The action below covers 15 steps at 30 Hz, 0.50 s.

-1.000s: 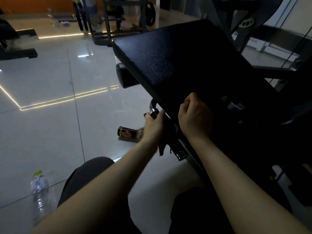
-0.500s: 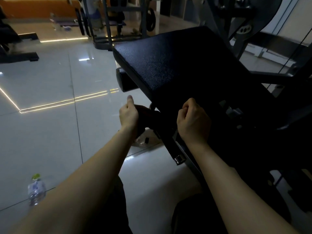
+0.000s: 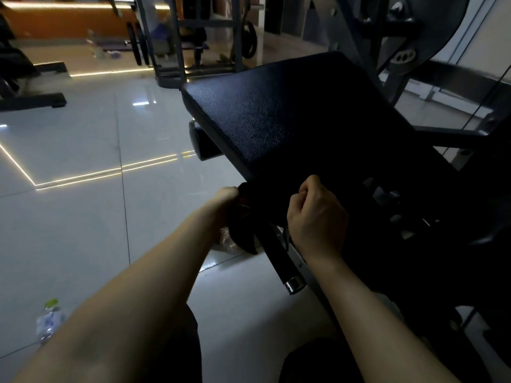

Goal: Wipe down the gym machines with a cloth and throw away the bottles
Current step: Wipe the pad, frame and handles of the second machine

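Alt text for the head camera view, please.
A person's left hand holds a dark cloth to a gym machine's handle, beneath its black pad, while the right hand grips the pad's near edge. A clear bottle sits on the tiled floor.

The left grip [image 3: 225,199] has bunched the dark cloth [image 3: 243,228], hanging loose below it a second ago, over the upper end of the handle [image 3: 276,255] under the pad [image 3: 276,120] corner, covering the chrome bend seen then. The brown bottle [image 3: 226,241] on the floor [image 3: 83,230] is now mostly hidden behind them.
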Motion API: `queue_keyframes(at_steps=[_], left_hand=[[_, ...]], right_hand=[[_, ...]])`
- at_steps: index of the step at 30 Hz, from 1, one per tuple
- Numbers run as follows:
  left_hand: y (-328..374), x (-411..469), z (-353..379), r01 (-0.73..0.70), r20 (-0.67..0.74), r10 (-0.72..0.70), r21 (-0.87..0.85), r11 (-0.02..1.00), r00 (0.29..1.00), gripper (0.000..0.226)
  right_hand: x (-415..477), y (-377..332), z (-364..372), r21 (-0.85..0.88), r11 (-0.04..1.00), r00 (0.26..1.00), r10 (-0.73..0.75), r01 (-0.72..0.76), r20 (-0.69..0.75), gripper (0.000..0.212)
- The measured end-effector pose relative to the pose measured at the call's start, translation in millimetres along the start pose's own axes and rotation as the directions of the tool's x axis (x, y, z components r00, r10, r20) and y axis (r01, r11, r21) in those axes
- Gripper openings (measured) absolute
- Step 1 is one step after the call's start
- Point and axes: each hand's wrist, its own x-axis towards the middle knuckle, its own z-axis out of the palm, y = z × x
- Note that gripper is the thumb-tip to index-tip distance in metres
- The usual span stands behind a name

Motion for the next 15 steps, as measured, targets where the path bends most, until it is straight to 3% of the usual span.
queue_keyframes(at_steps=[3, 6, 9, 11, 13, 15], left_hand=[[-4, 11, 11, -0.047, -0.132, 0.032, -0.117, 0.992, 0.991, 0.025], [-26, -3, 24, -0.177, -0.218, 0.173, 0.001, 0.984, 0.96, 0.041], [-54, -41, 32, -0.348, -0.188, 0.352, 0.053, 0.936, 0.917, 0.042], [-58, -38, 29, -0.418, -0.159, 0.434, 0.124, 0.9, 0.887, 0.031], [-50, -20, 23, -0.396, -0.194, 0.428, 0.185, 0.899, 0.883, 0.031], [-37, -8, 19, -0.332, -0.203, 0.354, 0.137, 0.933, 0.913, 0.034]], right_hand=[[0, -1, -1, 0.009, 1.0, 1.0, 0.006, -0.006, 0.014, 0.012], [0, -1, -1, 0.011, 1.0, 1.0, 0.0, 0.0, 0.014, 0.015], [0, -1, -1, 0.023, 1.0, 1.0, -0.003, 0.003, 0.012, 0.013], [0, 0, -1, 0.022, 1.0, 1.0, -0.001, 0.0, 0.014, 0.011], [-1, -1, -2, 0.029, 1.0, 1.0, 0.0, 0.0, 0.014, 0.01], [0, -1, -2, 0.025, 1.0, 1.0, -0.001, 0.001, 0.009, 0.011]])
